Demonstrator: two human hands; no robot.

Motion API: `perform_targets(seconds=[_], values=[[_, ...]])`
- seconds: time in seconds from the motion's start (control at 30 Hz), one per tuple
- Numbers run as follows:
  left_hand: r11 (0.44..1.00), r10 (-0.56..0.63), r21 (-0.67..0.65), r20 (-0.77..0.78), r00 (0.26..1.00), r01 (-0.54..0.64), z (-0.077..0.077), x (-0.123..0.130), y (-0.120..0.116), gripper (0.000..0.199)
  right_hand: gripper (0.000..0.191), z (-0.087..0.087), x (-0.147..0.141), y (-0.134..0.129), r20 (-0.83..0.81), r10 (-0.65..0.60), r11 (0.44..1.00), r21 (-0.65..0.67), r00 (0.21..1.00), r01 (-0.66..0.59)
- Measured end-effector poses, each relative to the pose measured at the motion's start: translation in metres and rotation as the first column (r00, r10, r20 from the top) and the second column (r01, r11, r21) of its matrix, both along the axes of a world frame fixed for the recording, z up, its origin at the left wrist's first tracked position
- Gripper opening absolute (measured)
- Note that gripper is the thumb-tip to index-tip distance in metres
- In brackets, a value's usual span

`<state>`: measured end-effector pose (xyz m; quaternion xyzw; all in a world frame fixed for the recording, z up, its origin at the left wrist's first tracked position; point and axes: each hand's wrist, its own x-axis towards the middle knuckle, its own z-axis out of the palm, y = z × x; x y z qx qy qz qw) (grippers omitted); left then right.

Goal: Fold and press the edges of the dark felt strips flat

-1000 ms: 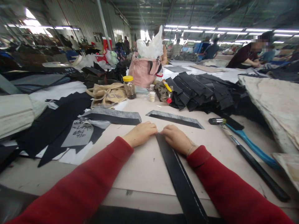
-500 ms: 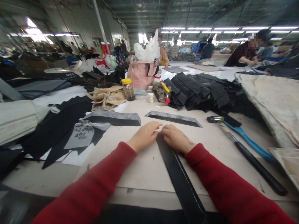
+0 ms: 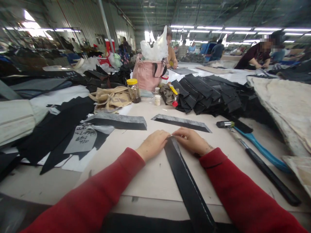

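Observation:
A long black strip (image 3: pixel 186 181), leather-like with a pale line along its right edge, runs from the table's front edge toward the middle. At its far end my left hand (image 3: pixel 154 144) is closed, fingers pressed on the strip's left corner. My right hand (image 3: pixel 191 141) pinches the same end from the right, thumb and forefinger meeting near the left fingertips. Something small and pale shows between the fingertips, too small to name. Beyond my hands lie two black strips with grey fuzzy bands, a left one (image 3: pixel 119 121) and a right one (image 3: pixel 181 123).
On the right lie a hammer (image 3: pixel 269 174) and a blue-handled brush (image 3: pixel 259 145). Stacked black pieces (image 3: pixel 206 92), a yellow-lidded jar (image 3: pixel 133 92) and a pink bag (image 3: pixel 148 74) stand behind. Black pieces with a written grey label (image 3: pixel 81 139) lie left. A co-worker (image 3: pixel 255 55) leans over another table.
My right hand has shifted slightly right and its fingers now pinch at the tip, uncovering more of the strip's far end. My left hand has curled down onto the strip's corner.

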<state>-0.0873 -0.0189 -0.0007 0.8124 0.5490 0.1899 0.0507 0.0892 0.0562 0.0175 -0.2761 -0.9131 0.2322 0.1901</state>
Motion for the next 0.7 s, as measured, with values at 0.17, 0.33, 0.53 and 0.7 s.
perform_targets(seconds=[0.17, 0.33, 0.53, 0.7], values=[[1.000, -0.025, 0.015, -0.002, 1.000, 0.025, 0.001, 0.000, 0.000, 0.021, 0.021, 0.000, 0.000, -0.002, 0.048, 0.036, 0.999, 0.032, 0.998, -0.037], [0.999, -0.040, 0.025, -0.039, 0.998, 0.041, 0.001, 0.000, 0.000, 0.022, 0.021, -0.002, 0.002, 0.001, 0.096, 0.079, 0.991, 0.103, 0.992, -0.089], [0.997, -0.055, 0.034, -0.167, 0.984, 0.062, 0.005, 0.003, -0.001, 0.022, 0.022, -0.001, -0.003, -0.003, 0.202, 0.085, 0.977, 0.174, 0.976, -0.121], [0.997, -0.067, 0.018, -0.283, 0.957, 0.076, 0.015, 0.008, 0.003, 0.019, 0.025, 0.002, -0.007, -0.008, 0.284, 0.023, 0.980, 0.184, 0.958, -0.078]])
